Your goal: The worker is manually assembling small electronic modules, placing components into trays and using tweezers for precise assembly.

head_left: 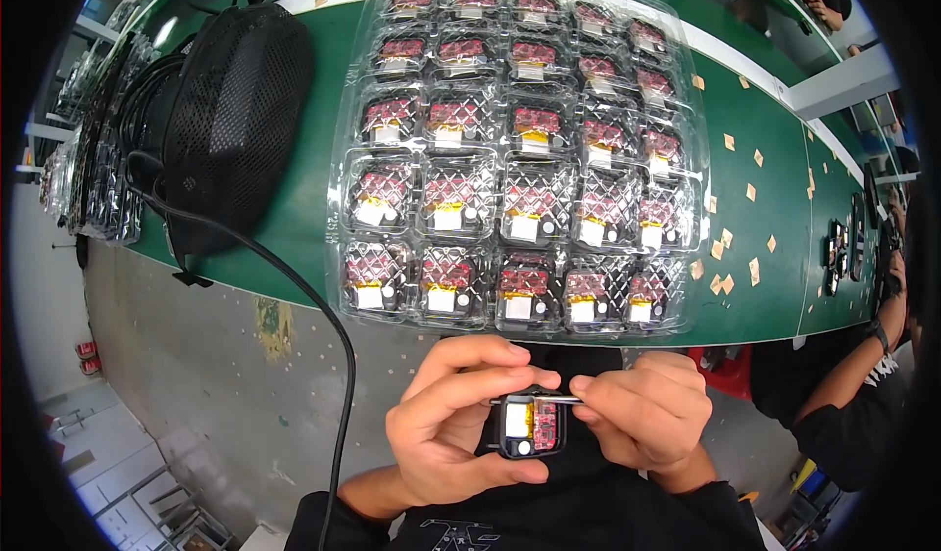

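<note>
Close to my body, my left hand (pixel 441 424) grips a small black square device housing (pixel 564 437) between thumb and fingers. Inside the housing sit a red circuit board (pixel 548 426), a white rectangular block (pixel 517 421), yellow tape and a round white dot. My right hand (pixel 652 409) is closed on a thin metal tool (pixel 563 400), like tweezers. Its tip lies across the upper edge of the housing; exactly what it touches is too small to tell. The fingers of both hands nearly meet above the device.
Beyond my hands, a clear plastic tray (pixel 343 174) on the green table (pixel 750 296) carries rows of similar devices. To its left lie a black mesh bag (pixel 240 110) and a black cable (pixel 348 355). Small paper squares (pixel 754 272) dot the table. A co-worker's arm (pixel 858 370) is far right.
</note>
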Demonstrator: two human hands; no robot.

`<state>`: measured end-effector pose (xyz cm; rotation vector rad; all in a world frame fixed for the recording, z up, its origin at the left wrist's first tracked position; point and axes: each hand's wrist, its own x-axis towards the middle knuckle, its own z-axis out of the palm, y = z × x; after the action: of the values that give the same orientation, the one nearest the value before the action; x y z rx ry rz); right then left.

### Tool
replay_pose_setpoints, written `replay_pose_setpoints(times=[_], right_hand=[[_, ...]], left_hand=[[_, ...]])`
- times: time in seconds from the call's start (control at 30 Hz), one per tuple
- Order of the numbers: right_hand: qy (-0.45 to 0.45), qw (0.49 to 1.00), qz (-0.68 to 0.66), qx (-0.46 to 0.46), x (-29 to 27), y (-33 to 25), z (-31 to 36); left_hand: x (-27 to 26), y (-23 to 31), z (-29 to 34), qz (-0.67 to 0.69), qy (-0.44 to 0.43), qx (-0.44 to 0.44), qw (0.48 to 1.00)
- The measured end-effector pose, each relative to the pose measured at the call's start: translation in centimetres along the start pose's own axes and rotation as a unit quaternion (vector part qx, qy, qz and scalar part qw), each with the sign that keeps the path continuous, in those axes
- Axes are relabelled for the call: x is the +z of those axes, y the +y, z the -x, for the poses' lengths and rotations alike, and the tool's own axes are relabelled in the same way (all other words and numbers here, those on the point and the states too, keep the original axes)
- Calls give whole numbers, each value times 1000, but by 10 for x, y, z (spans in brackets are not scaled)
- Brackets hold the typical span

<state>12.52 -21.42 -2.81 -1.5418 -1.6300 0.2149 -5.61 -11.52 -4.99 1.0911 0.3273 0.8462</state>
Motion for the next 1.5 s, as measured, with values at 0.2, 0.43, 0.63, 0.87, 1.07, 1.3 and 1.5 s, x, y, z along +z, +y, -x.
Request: replay_pose_setpoints(times=[0.2, 0.43, 0.63, 0.87, 1.07, 1.3, 1.5], right_hand=[[7, 998, 55, -9, -1, -1, 2], [15, 998, 66, -14, 4, 0, 3], [22, 996, 81, -21, 5, 1, 5], [16, 996, 82, -35, 6, 3, 3], [19, 998, 61, -28, 4, 4, 2], [24, 999, 31, -6, -2, 8, 1], [14, 999, 29, 1, -3, 8, 0]], left_hand=[[1, 5, -5, -22, -21, -31, 999], [-4, 1, -3, -77, -19, -31, 996], [0, 5, -4, -40, -13, -40, 998], [1, 5, -1, -14, 2, -47, 999], [1, 7, -4, -21, -1, -37, 999], [2, 3, -5, -17, -11, -35, 999], [4, 2, -6, -54, -24, -43, 997]])
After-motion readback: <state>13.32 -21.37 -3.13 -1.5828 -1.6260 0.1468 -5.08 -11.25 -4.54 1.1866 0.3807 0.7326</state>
